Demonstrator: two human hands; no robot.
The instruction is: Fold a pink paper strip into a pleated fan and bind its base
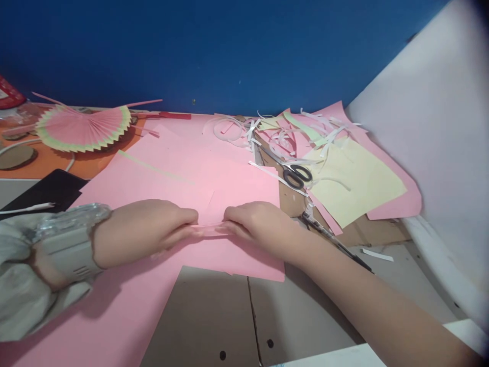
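A narrow folded strip of pink paper (211, 230) stretches between my two hands, just above large pink sheets (244, 178). My left hand (168, 227) pinches its left end between thumb and fingers. At the right end, my right hand (254, 221) closes on the same strip in a similar pinch. A thin pale green strip (151, 168) lies on the pink sheet beyond my left hand. The tips of some fingers are hidden behind the hands.
A pleated pink and green paper fan (86, 128) rests at the back left on an orange surface (114, 160). Scissors (294, 173), a cutter-like tool (336, 240), a pale yellow sheet (353, 178) and curled white scraps (282, 140) lie to the right. A blue wall (229, 51) stands behind.
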